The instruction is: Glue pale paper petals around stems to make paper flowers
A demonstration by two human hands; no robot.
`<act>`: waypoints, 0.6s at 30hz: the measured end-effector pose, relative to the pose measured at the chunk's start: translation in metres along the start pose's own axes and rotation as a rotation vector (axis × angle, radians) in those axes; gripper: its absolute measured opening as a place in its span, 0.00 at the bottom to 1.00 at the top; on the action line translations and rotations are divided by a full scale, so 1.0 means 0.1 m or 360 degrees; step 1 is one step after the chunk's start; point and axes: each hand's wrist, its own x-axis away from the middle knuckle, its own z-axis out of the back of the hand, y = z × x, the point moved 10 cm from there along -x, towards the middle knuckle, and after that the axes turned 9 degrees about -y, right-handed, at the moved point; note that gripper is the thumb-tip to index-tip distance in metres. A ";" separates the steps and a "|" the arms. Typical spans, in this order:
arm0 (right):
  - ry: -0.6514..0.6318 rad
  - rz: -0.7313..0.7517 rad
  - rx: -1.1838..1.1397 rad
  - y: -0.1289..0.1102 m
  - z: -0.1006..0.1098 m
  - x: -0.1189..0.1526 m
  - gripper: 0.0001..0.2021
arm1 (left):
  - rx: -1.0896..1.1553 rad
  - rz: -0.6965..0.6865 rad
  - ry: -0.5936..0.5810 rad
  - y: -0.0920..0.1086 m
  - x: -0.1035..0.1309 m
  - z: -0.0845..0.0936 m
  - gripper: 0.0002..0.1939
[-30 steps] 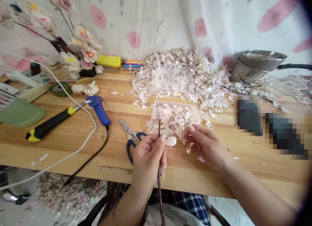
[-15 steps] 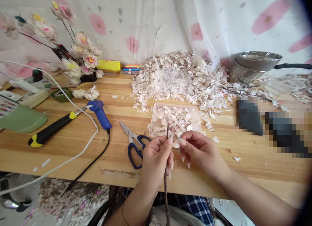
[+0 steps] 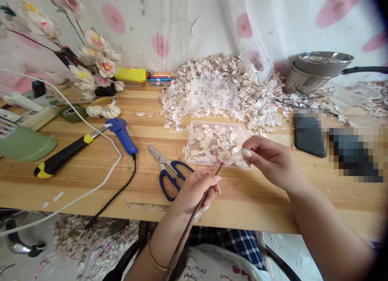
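My left hand (image 3: 198, 190) is wrapped round a thin brown stem (image 3: 184, 234). The stem slants up to the right, and a small pinkish tip (image 3: 223, 163) shows just past the fingers. Off to the right, my right hand (image 3: 268, 160) is closed in a pinch at the right side of the petal box. A pale petal (image 3: 237, 149) shows at its fingertips, partly blending with those behind. The clear plastic box (image 3: 186, 156) holds several loose whitish petals. Blue-handled scissors (image 3: 166, 184) lie with blades apart, just left of my left hand.
A big heap of dried petals (image 3: 257, 107) lies behind the box, with a divided clear tray (image 3: 212, 93) on it. At left are a blue glue gun (image 3: 123, 137), a black-yellow utility knife (image 3: 63, 156), a white cable (image 3: 103, 186) and finished flowers (image 3: 97, 63). Metal pans (image 3: 321, 71) stand back right.
My right hand has moved right and up, away from my left hand. The stem has tilted, its tip leaning right and its lower end swinging left. The camera view has shifted slightly.
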 end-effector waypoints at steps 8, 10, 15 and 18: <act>-0.0215 0.0162 0.0259 -0.06 -0.22 -0.04 0.10 | -0.0063 -0.0009 0.0013 -0.02 -0.01 0.01 0.14; -0.0248 0.0135 0.0278 -0.03 -0.24 -0.05 0.10 | -0.0071 -0.0013 0.0015 -0.01 -0.01 0.01 0.14; -0.0270 0.0129 0.0334 0.01 -0.25 -0.06 0.09 | -0.0105 -0.0008 -0.0009 -0.02 -0.02 -0.01 0.14; -0.0267 0.0158 0.0380 -0.01 -0.24 -0.06 0.09 | -0.0121 -0.0006 -0.0031 -0.04 -0.03 0.00 0.15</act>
